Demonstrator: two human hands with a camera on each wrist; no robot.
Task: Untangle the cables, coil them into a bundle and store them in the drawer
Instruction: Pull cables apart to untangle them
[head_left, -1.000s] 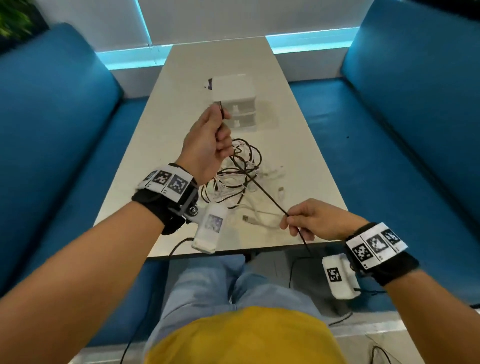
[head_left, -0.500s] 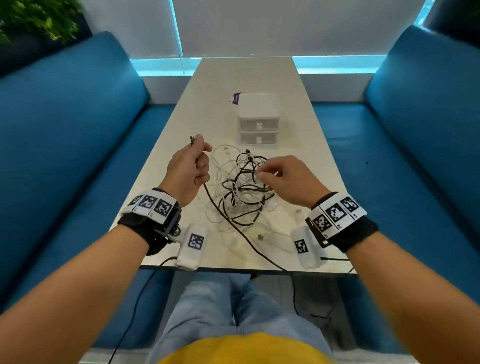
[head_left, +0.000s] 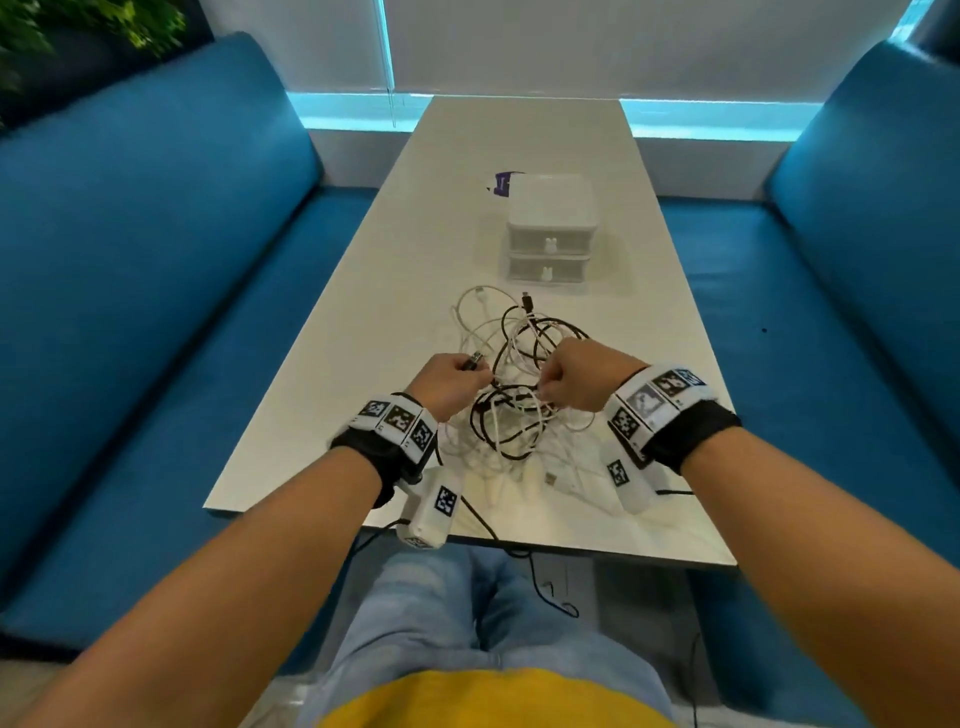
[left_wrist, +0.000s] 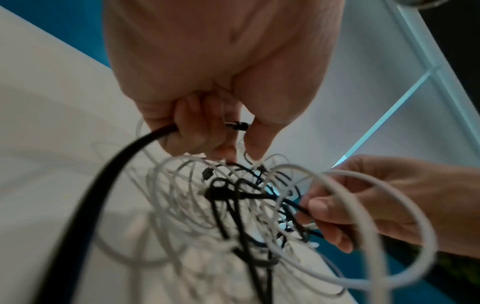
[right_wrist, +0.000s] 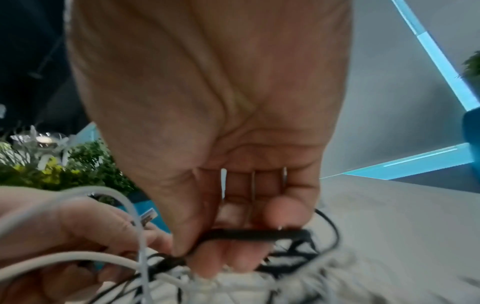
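A tangle of black and white cables (head_left: 514, 400) lies on the white table (head_left: 395, 291) in front of me. My left hand (head_left: 449, 382) holds the black cable (left_wrist: 85, 205) near its USB plug (head_left: 474, 359), fingers curled round it. My right hand (head_left: 576, 379) pinches a black cable strand (right_wrist: 249, 234) between thumb and fingers, over the middle of the tangle. White loops (left_wrist: 363, 226) hang around both hands in the wrist views. A small white drawer unit (head_left: 549, 228) with two shut drawers stands beyond the tangle.
Blue sofas (head_left: 130, 291) flank the table on both sides. A purple-printed scrap (head_left: 503, 184) lies behind the drawer unit. A black lead (head_left: 485, 525) drops over the table's near edge toward my lap. White plug ends (head_left: 550, 478) rest near that edge.
My left hand came down from its raised position to the tangle's left side. My right hand moved from the near table edge onto the tangle and took hold of a black strand.
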